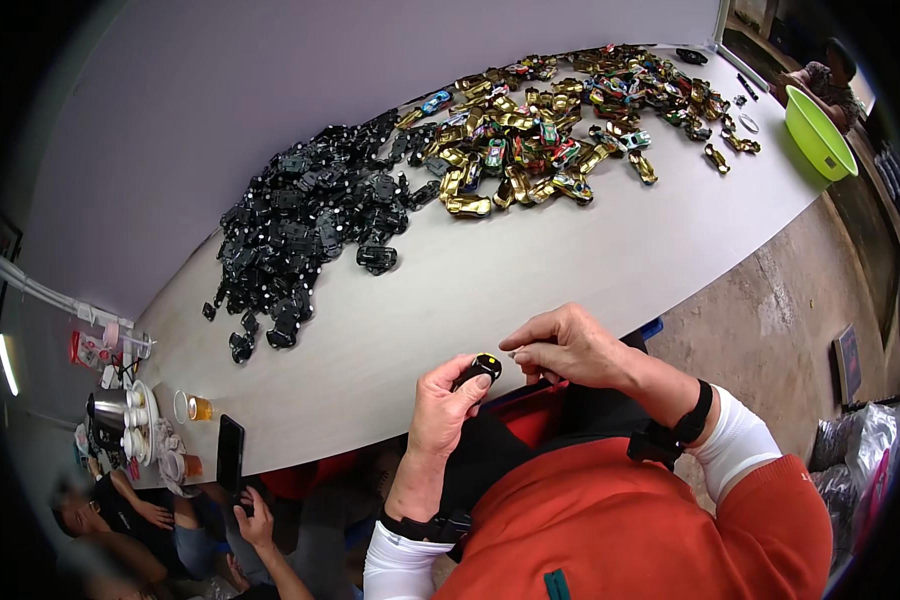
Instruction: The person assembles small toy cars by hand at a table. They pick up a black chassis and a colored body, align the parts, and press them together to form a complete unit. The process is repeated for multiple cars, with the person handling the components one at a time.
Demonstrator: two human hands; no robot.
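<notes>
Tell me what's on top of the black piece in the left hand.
A yellow patch shows on the black piece. The left hand has its thumb over the near edge; whatever lies beneath is hidden.

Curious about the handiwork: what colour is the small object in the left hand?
The small object is mostly black with a yellow patch; head view.

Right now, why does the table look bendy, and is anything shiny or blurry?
In the head view, the fisheye lens curves the table's edges; gold toy cars glint in that head view; there too, a light tube glows white, and the held black piece looks fairly clear.
</notes>
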